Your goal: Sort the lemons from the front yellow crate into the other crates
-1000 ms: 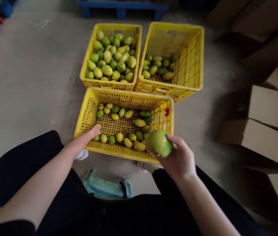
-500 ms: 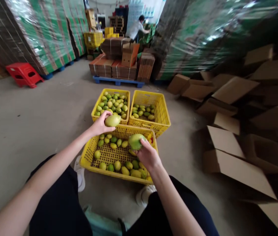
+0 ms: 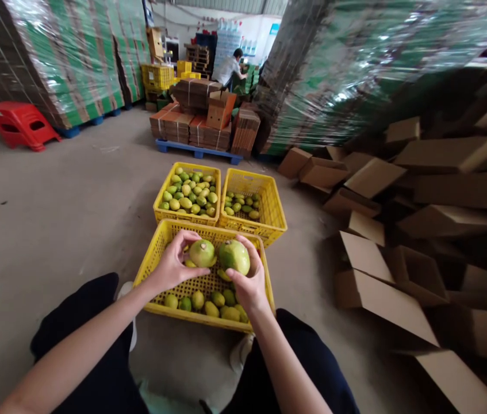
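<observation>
My left hand [image 3: 177, 261] is closed round a green-yellow oval fruit [image 3: 202, 253], papaya-like, its pale stem end facing me. Fingers and thumb of my right hand [image 3: 249, 276] grip a second such fruit [image 3: 235, 257], greener on its left side with a yellow patch. Both fruits are held side by side, close together, above the near yellow crate [image 3: 148, 276]. More fruits of this kind lie along its front wall, such as a yellow one [image 3: 211, 309]. My hands hide much of the crate's far part.
Behind stand a well-filled yellow crate [image 3: 157, 214] and a partly filled one [image 3: 280, 210]. Cardboard boxes [image 3: 390, 299] are heaped at right. Flattened cartons lie on a blue pallet [image 3: 200, 150]. A red stool [image 3: 21, 123] stands left; a person [image 3: 228, 69] works far back.
Both hands have come together and lower over the near crate. The fruits have turned, so the left one's stem end now shows. The view has shifted slightly right and up.
</observation>
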The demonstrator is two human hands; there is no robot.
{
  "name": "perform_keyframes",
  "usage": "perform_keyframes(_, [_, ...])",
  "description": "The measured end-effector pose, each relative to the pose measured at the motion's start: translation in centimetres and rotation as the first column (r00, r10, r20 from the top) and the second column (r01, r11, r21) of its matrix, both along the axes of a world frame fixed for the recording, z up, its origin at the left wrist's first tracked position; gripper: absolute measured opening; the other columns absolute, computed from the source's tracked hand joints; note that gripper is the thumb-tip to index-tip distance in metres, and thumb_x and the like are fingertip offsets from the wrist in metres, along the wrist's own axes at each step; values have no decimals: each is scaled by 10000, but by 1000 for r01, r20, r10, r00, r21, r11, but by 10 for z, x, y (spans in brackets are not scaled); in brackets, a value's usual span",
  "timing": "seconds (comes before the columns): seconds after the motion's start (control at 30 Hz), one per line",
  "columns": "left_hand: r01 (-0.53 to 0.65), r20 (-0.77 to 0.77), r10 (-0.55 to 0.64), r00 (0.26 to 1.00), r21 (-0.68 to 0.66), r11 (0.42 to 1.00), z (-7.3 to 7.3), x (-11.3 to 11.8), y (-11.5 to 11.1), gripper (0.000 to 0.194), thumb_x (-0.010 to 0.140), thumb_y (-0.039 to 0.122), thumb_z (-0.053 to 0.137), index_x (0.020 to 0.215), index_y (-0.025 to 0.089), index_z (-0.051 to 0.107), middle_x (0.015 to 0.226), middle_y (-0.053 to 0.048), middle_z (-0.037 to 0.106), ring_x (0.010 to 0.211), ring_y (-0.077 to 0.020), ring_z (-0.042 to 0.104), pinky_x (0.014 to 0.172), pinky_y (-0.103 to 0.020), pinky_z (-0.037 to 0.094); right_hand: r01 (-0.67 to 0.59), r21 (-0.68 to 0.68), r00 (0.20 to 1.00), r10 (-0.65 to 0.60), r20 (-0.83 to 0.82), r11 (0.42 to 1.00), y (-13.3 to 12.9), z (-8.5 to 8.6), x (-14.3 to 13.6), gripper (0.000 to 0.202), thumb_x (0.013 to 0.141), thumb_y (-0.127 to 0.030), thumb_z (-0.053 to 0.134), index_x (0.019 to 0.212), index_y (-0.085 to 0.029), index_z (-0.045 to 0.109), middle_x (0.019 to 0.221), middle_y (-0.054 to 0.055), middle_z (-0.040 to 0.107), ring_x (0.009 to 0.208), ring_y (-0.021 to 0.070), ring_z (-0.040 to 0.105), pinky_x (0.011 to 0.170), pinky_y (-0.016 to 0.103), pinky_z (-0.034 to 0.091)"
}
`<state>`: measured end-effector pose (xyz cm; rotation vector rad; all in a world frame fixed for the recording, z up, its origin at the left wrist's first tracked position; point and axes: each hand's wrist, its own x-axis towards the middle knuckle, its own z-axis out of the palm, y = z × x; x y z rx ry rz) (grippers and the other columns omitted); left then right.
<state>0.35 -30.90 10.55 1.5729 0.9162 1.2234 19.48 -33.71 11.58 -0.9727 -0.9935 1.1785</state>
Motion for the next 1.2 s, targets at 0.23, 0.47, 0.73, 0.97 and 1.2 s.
perform_keyframes(0.23, [15,83,-13,996,-22,1000,4,-4,-4,601,607,356,933,1087,239,590,1120,-58,665,1086,-240,653,956,-388,528,7,51,1000,-7,2,999,5,3,-4,664,569,-486,917,1154,-266,696,1223,75,710,1198,335,622,1083,500,471])
perform_keyframes(0.47, [-5,169,16,985,-62,998,15,-9,1,607,590,264,941,1101,210,617,1113,-65,695,1048,-228,674,938,-375,549,2,147,1000,2,-25,989,8,-2,-5,643,559,-349,948,1152,-298,703,1112,36,737,1045,267,674,915,423,575])
perform_keyframes(0.73, [-103,-1,106,994,246,964,18,-12,-1,497,673,256,893,1114,225,667,1185,-84,670,1130,-241,633,952,-383,535,27,478,963,-152,225,878,8,1,3,518,664,-158,861,1137,-310,715,1174,57,645,1155,263,603,989,438,526])
perform_keyframes(0.97, [10,106,13,994,-218,976,17,-13,4,565,573,361,941,1024,169,661,933,-54,710,825,-182,671,783,-304,546,-40,187,999,37,18,982,8,1,0,527,609,-250,914,1071,-314,670,1012,-4,692,944,206,646,850,365,548])
perform_keyframes(1.2, [280,403,-57,913,-519,808,16,-16,8,556,636,383,916,1062,146,648,970,-95,734,831,-186,712,711,-254,562,-145,-200,959,87,-271,969,12,-3,-7,382,674,-534,826,868,-226,713,826,20,736,741,216,673,580,313,539])
